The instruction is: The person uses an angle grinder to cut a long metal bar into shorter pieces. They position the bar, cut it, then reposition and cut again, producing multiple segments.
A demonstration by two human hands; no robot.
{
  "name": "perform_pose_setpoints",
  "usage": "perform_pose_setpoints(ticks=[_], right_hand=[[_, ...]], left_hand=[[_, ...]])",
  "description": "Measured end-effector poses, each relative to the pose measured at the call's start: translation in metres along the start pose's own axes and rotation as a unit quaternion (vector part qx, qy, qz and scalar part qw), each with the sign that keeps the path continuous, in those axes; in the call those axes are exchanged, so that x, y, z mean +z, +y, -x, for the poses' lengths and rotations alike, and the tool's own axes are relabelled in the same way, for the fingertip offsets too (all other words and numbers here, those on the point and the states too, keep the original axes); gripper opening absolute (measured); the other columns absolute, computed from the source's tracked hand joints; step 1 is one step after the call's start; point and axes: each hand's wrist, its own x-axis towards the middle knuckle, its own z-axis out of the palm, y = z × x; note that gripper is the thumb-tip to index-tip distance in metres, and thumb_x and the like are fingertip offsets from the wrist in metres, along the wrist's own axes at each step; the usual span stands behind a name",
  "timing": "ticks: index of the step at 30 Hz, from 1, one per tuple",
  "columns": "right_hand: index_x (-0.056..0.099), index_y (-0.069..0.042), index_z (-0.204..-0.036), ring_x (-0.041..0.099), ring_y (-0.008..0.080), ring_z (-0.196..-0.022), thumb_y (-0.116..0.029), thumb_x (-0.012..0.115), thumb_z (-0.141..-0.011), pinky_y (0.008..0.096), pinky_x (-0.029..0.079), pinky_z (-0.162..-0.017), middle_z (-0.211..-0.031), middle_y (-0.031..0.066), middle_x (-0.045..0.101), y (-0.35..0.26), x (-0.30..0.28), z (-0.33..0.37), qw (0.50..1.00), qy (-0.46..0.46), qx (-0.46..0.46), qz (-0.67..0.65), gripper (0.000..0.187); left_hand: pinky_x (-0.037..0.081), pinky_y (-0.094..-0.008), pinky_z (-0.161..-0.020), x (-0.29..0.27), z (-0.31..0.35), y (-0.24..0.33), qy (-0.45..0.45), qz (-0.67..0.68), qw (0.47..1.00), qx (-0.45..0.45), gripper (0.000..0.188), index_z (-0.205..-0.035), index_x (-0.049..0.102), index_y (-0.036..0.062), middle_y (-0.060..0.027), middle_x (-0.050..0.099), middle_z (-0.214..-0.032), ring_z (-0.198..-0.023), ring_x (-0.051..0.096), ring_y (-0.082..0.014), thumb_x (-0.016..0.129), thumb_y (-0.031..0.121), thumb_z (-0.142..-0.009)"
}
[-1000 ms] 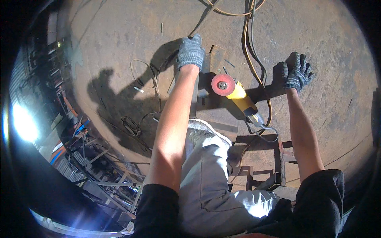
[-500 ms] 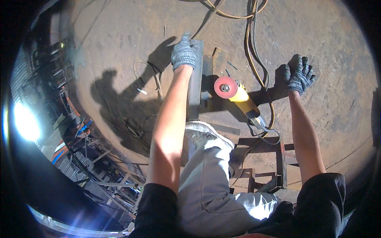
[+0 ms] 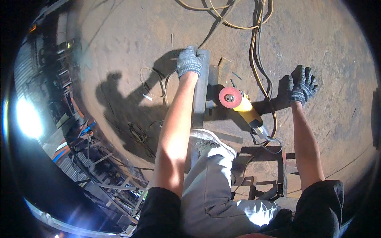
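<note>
My left hand (image 3: 189, 62), in a grey knitted glove, is closed at the far end of a long dark steel bar (image 3: 201, 85), its fingers bunched at the bar's left edge and partly hidden. My shoe (image 3: 212, 141) rests over the near part of that bar. To the bar's right lies a yellow angle grinder (image 3: 248, 112) with a red disc (image 3: 230, 97) facing up, my hands both off it. My right hand (image 3: 303, 86), gloved alike, is spread with fingers apart over the brown metal surface at the right.
Yellow and dark cables (image 3: 256, 51) run from the top down past the grinder. Left of the bar lie thin wire loops (image 3: 152, 81) and a small white piece (image 3: 147, 97). A steel frame (image 3: 281, 170) stands near my legs. Metal clutter (image 3: 107, 170) and a bright light (image 3: 29, 119) are at left.
The view has shifted, so the scene sits slightly lower and to the right. My left hand's outstretched finger has drawn in at the bar's end. My right hand stays spread.
</note>
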Motion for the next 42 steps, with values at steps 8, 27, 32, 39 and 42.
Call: perform_pose_setpoints(ticks=[8,27,32,39,42], right_hand=[[0.03,-0.031,-0.146,0.022,0.0336,-0.141,-0.057,0.052,-0.083,0.0562,0.008,-0.113,-0.155,0.001,0.025,0.001,-0.002,0.001,1.0,0.007,-0.005,-0.015,0.071],[0.046,-0.03,-0.133,0.041,0.0238,-0.125,-0.055,0.066,-0.074,0.0457,0.03,-0.103,-0.134,-0.002,0.045,0.016,0.041,-0.011,0.985,0.154,-0.072,-0.024,0.067],[0.051,-0.019,-0.129,0.052,0.0275,-0.118,-0.056,0.058,-0.082,0.0438,0.042,-0.096,-0.129,0.0063,0.054,0.027,0.048,-0.048,0.993,0.06,-0.008,-0.098,0.061],[0.05,-0.003,-0.133,0.057,0.0287,-0.111,-0.031,0.062,-0.089,0.0384,0.046,-0.094,-0.124,0.0173,0.059,-0.036,-0.093,-0.035,0.893,0.141,-0.369,-0.216,0.053],[0.052,-0.002,-0.13,0.054,0.0218,-0.115,-0.012,0.064,-0.088,0.0338,0.043,-0.099,-0.125,0.0109,0.058,-0.139,-0.123,0.054,0.782,-0.151,-0.545,-0.264,0.045]], left_hand=[[0.048,-0.0421,-0.091,-0.001,-0.009,-0.009,0.023,-0.081,0.973,0.216,0.031,-0.111,0.066,0.0135,-0.0124,0.063,-0.112,-0.103,0.06,-0.0314,0.064,0.021,-0.081],[0.05,-0.0376,-0.087,-0.075,0.156,-0.12,0.173,0.245,0.954,-0.014,0.045,-0.117,0.061,0.0084,-0.0164,0.067,-0.102,-0.097,0.064,-0.0311,0.07,0.035,-0.081],[0.047,-0.0449,-0.091,-0.003,0.337,-0.248,0.085,0.249,0.947,-0.186,0.035,-0.111,0.067,0.0157,-0.011,0.069,-0.101,-0.098,0.063,-0.0335,0.065,0.034,-0.082],[0.043,-0.0427,-0.096,0.161,0.435,-0.243,0.063,0.177,0.937,-0.295,0.051,-0.121,0.061,0.0214,-0.0096,0.061,-0.118,-0.112,0.055,-0.0315,0.071,0.027,-0.072],[0.039,-0.0441,-0.099,0.188,0.417,-0.216,0.134,0.213,0.926,-0.282,0.055,-0.124,0.058,0.0222,-0.0083,0.057,-0.122,-0.116,0.051,-0.0305,0.072,0.029,-0.071]])
